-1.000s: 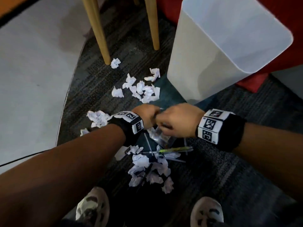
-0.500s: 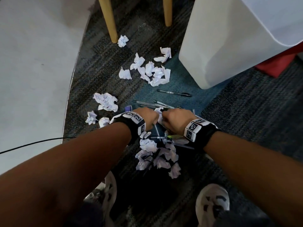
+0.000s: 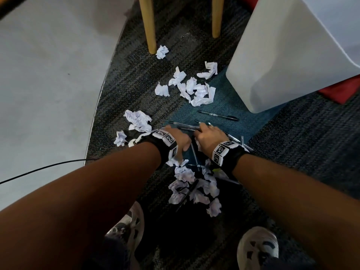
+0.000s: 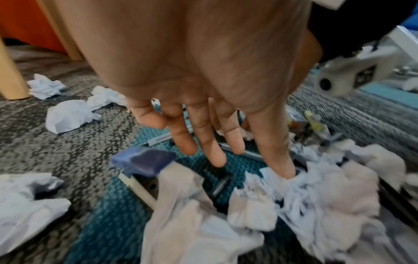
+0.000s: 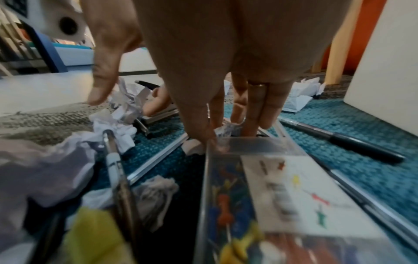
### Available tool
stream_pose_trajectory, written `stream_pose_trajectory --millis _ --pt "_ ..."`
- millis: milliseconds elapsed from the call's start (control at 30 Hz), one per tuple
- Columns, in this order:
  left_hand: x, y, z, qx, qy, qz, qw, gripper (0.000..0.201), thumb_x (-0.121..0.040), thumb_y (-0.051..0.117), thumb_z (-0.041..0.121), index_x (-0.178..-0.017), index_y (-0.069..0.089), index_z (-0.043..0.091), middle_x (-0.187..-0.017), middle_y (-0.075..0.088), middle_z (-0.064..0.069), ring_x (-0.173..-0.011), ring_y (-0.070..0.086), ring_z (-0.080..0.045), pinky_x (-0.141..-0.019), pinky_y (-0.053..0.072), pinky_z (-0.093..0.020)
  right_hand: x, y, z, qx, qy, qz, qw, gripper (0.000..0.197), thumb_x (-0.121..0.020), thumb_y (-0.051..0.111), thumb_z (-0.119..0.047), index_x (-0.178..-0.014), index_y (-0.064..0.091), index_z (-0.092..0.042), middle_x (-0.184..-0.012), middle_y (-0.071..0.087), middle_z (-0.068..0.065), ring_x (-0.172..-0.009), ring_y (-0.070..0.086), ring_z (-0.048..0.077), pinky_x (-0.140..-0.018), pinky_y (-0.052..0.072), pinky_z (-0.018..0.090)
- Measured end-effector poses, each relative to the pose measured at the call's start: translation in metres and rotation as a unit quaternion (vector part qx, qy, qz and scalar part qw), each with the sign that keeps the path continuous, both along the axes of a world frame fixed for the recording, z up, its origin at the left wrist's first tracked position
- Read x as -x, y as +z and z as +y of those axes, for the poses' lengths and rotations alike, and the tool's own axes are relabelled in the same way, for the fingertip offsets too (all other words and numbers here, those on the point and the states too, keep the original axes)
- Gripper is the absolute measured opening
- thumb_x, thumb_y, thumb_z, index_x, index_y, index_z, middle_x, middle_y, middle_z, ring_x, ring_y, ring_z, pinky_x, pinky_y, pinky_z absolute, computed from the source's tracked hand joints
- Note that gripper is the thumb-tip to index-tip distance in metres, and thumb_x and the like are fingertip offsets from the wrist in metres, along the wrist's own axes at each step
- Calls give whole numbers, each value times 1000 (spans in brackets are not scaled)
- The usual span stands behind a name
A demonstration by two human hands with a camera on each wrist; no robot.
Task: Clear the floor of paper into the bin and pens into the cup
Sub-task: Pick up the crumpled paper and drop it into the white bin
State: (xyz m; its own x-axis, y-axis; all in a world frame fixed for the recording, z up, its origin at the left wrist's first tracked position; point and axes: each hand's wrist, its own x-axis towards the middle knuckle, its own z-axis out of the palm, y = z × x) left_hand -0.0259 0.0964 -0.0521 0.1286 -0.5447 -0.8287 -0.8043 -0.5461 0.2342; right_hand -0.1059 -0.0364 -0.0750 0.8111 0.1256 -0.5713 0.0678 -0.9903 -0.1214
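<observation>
Both hands are down at the dark carpet among pens and crumpled white paper. My left hand [image 3: 178, 140] [image 4: 203, 142] has straight fingers pointing down, one fingertip sunk into a paper wad [image 4: 316, 187]. My right hand [image 3: 205, 133] [image 5: 226, 125] also has straight fingers, touching clear pens [image 3: 183, 126] on the teal patch; it grips nothing. A black pen [image 3: 218, 115] [image 5: 353, 142] lies just beyond, toward the white bin [image 3: 282, 61] [image 5: 384, 62]. Paper clusters lie far [image 3: 196, 88], left [image 3: 138, 119] and near my feet [image 3: 194, 190].
Two wooden chair legs [image 3: 149, 24] stand behind the far paper. A clear box of push pins [image 5: 260, 196] lies under my right wrist. A black cable [image 3: 44, 168] crosses the grey floor [image 3: 48, 84] at left. My shoes [image 3: 257, 244] are at the bottom.
Both hands were clenched together above the pile a second ago. They have dropped to the floor, drawn apart and straightened their fingers over the pens and paper.
</observation>
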Motion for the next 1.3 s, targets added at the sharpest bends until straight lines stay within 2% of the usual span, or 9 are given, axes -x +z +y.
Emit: stream_pose_trajectory --millis 67,167,267,433,767,933,1000,1100,1300 --pt "7 -5 2 -11 -46 -12 999 47 -70 78 48 -106 58 26 -95 66 0 -96 55 -26 -80 25 -40 0 0 -5 0 -4 3 1000 36 -88 60 -16 -123 53 -9 -123 45 14 -105 58 36 -92 44 43" --pt "17 -9 5 -52 -96 -35 993 34 -86 67 36 -115 55 25 -115 62 -2 -117 45 -28 -95 24 -47 0 0 -12 -15 -20 1 1000 32 -87 62 -21 -117 56 -13 -115 50 11 -102 61 32 -88 46 40" --pt "26 -12 8 -40 -110 -70 991 22 -97 51 25 -119 52 22 -117 61 -5 -118 45 -29 -105 20 -51 0 0 -17 0 -12 -11 1000 32 -85 63 -27 -116 58 -17 -113 58 7 -107 59 28 -93 38 38" --pt "27 -14 9 -19 -77 -68 994 17 -97 49 18 -113 54 20 -98 62 -5 -104 52 -28 -98 23 -47 0 0 -21 -16 -19 -22 999 31 -87 61 -28 -114 54 -14 -113 61 9 -111 54 31 -94 36 39" --pt "37 -20 7 -28 -120 -100 987 19 -97 52 27 -111 60 17 -117 61 -6 -117 44 -30 -99 24 -51 -9 11 -17 -137 -96 -23 986 28 -87 54 -4 -114 56 -9 -116 43 14 -83 55 38 -73 48 45" --pt "28 -12 4 5 -57 -52 997 15 -91 61 29 -87 50 20 -82 56 -3 -85 49 -27 -94 28 -45 -9 12 -21 -173 -107 -45 978 26 -83 56 2 -107 62 -4 -115 45 15 -93 52 32 -78 45 35" --pt "23 -7 -1 31 3 -17 999 19 -86 64 27 -86 47 19 -73 49 0 -74 47 -27 -84 37 -40 -14 16 -24 -168 -105 -52 979 28 -84 54 4 -109 64 -2 -117 49 17 -100 52 33 -82 40 31" --pt "15 1 -8 72 98 11 993 16 -85 62 18 -89 47 15 -77 51 -4 -74 52 -30 -62 40 -35 -27 29 -29 -175 -111 -74 975 30 -82 52 7 -106 67 -4 -110 59 17 -103 55 35 -89 44 36" --pt "-10 23 -23 163 234 -3 958 21 -86 58 10 -105 61 19 -106 64 -9 -98 60 -29 -76 46 -30 -58 93 -48 -135 -156 -156 966 38 -90 49 2 -119 57 -19 -121 59 5 -101 60 30 -80 43 30"
